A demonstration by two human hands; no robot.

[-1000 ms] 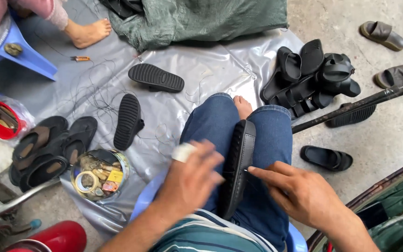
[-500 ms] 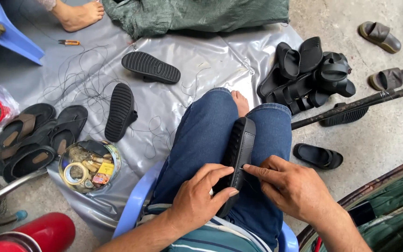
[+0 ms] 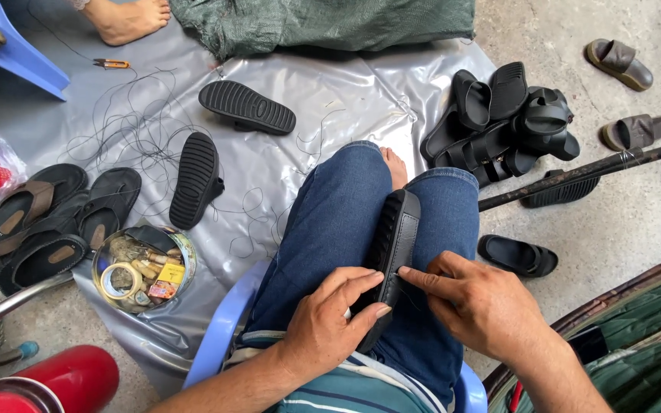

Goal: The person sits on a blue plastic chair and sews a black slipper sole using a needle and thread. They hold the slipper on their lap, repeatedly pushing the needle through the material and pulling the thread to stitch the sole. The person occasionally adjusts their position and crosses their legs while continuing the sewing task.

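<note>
Mid-stitch on the black sandal (image 3: 393, 256) wedged between my knees — left hand (image 3: 330, 325) clamps it, right hand (image 3: 483, 306) fingers pinch at its edge; next pull probably needs steady tension.

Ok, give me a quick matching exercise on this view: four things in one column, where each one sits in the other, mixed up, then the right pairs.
Things:
1. black sandal
2. round tin
3. small scissors
4. pile of black sandals

Places:
A. on the grey sheet, far left, near a bare foot
B. wedged between the knees, both hands on it
C. beside the blue chair, left of the legs
D. at the sheet's right edge, above the long dark rod

Pairs: 1-B, 2-C, 3-A, 4-D
</note>
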